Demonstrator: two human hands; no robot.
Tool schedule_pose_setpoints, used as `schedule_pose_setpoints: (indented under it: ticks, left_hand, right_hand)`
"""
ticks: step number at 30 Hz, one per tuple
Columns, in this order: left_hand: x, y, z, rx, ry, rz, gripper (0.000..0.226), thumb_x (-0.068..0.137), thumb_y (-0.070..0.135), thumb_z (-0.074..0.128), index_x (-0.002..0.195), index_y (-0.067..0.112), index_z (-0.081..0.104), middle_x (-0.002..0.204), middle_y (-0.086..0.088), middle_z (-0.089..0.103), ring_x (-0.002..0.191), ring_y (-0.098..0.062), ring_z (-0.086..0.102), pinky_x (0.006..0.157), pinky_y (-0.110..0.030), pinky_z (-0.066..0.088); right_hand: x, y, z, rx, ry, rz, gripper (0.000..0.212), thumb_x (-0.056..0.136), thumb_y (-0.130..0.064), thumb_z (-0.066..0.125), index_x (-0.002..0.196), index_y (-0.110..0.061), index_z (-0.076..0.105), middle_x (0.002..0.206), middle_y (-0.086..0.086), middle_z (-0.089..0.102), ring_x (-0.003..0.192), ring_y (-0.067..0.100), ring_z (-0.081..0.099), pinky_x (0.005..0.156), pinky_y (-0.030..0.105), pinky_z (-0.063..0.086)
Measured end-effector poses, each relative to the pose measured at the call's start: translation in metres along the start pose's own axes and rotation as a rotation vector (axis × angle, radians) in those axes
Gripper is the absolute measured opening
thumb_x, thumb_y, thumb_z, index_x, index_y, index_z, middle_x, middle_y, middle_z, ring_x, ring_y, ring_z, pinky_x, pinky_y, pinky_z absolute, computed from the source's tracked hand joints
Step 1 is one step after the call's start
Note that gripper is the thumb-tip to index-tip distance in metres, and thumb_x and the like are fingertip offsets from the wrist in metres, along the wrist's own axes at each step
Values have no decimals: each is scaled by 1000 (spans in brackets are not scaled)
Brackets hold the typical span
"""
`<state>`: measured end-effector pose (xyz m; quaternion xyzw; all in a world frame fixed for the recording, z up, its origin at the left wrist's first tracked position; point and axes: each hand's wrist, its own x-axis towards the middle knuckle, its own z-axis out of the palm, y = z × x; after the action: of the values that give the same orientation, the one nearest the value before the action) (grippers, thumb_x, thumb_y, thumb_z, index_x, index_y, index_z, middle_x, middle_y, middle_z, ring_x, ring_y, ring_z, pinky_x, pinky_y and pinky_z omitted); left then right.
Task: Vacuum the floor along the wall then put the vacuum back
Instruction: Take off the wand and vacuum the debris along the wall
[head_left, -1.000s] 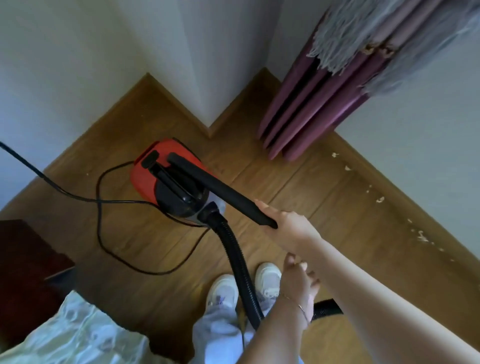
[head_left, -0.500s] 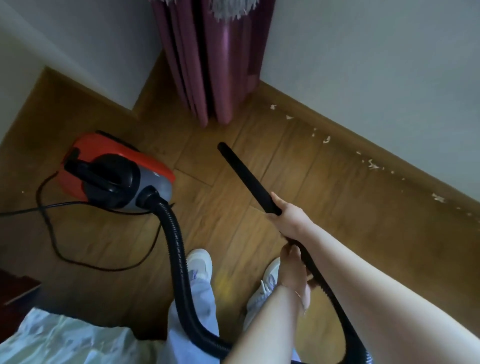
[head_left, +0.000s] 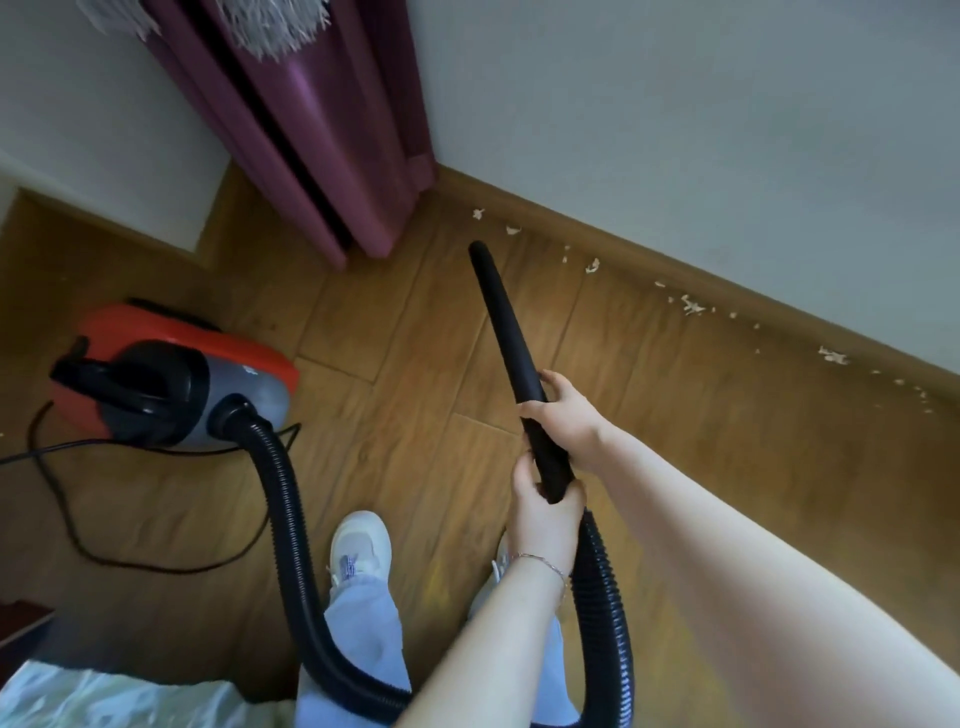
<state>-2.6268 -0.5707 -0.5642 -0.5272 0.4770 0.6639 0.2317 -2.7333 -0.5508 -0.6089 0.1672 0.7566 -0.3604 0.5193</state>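
A wooden floor (head_left: 415, 374) filled most of the view, meeting a pale wall (head_left: 675, 130) along a brown skirting board (head_left: 649, 262) that ran from the upper middle down to the right. A purple curtain (head_left: 322, 135) hung to the floor in the corner, with a grey fringe (head_left: 270, 26) lying over its top. On the left, well apart from that wall, the red and black vacuum (head_left: 171, 374) sat on the boards with its carry handle up. A black ribbed hose (head_left: 291, 545) left its front, curved down past the person's legs, went out of sight behind the left forearm and rose again on the right to the nozzle. The long black nozzle (head_left: 504, 332) pointed toward the skirting board, its tip near the first scraps but apart from them; whether the tip touched the floor could not be told. The right hand (head_left: 571, 415) was wrapped round the nozzle's middle, fingers curled over it. The left hand (head_left: 545, 514), just below, was clamped round the nozzle's lower end where the hose joined. A white shoe (head_left: 361, 545) stood between the hose and the arms. A thin black cord (head_left: 70, 527) looped on the floor beside the vacuum. Small pale scraps (head_left: 691, 305) lay scattered along the foot of the skirting board. A fine bracelet (head_left: 540, 560) circled the left wrist
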Motion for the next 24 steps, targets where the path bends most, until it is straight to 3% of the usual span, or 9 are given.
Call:
schedule_pose_setpoints:
  ticks: [2, 7, 12, 14, 20, 24]
  left_hand:
    - [3, 3, -1, 40, 44, 19, 49, 82, 27, 56, 126, 38, 39, 92, 0, 66, 81, -22, 65, 69, -34, 52]
    - [15, 19, -13, 152, 157, 73, 40, 83, 21, 58, 121, 28, 47, 86, 6, 63, 75, -15, 61, 57, -24, 43]
    - [45, 44, -36, 284, 176, 140, 32, 83, 21, 59, 113, 23, 49, 81, 7, 58, 73, -16, 60, 59, -27, 47]
    - [54, 52, -41, 321, 172, 162, 34, 82, 21, 59, 115, 24, 49, 85, 5, 60, 78, -20, 62, 67, -32, 52]
    - [75, 67, -54, 381, 149, 195, 44, 83, 21, 59, 125, 23, 46, 94, 2, 62, 82, -21, 63, 64, -28, 47]
    - [81, 68, -61, 385, 120, 156, 53, 82, 22, 59, 132, 22, 40, 102, -2, 63, 85, -21, 63, 66, -28, 49]
  right_hand:
    - [0, 0, 1, 52, 19, -5, 66, 89, -22, 61, 145, -29, 27, 111, 11, 61, 87, 26, 66, 80, 40, 57]
    - [7, -9, 14, 147, -46, -20, 67, 89, -17, 57, 147, -32, 28, 99, 2, 60, 81, 19, 63, 65, 28, 54]
    - [22, -26, 29, 260, -85, -51, 69, 90, -15, 57, 149, -30, 23, 108, 6, 58, 81, 21, 63, 58, 25, 52]
    - [31, -31, 32, 325, -77, -68, 67, 91, -14, 57, 148, -31, 25, 112, 6, 57, 85, 22, 63, 59, 26, 52]
    - [56, -41, 41, 432, -103, -90, 70, 91, -14, 59, 149, -32, 24, 121, 5, 54, 102, 26, 61, 80, 36, 55]
    - [64, -42, 48, 407, -112, -112, 69, 93, -15, 59, 150, -29, 24, 120, 1, 53, 103, 21, 60, 76, 28, 53]
